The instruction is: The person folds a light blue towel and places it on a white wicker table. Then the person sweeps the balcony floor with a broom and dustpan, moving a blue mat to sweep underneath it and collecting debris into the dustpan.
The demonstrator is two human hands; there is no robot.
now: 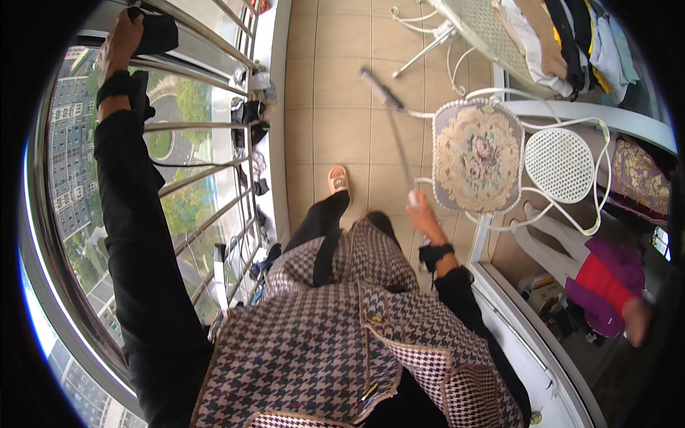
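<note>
My left hand (122, 40) is raised beside the metal window bars (187, 127) at the upper left. It is closed on a black object (156, 35), too unclear to name. In my right hand (426, 218) is the white handle of a long, thin rod (402, 147). The rod points away from me over the tiled floor. At its far end sits a narrow, bar-shaped head (381, 89), dark and white, blurred. A chair with a floral cushion (479, 155) stands right of the rod.
Folded clothes lie on a white table (471, 32) at the upper right. Small items line the window ledge (265, 128). A round white perforated seat (560, 165) is beside the chair. Beyond the door frame (535, 331) is a person (594, 273) in purple and red.
</note>
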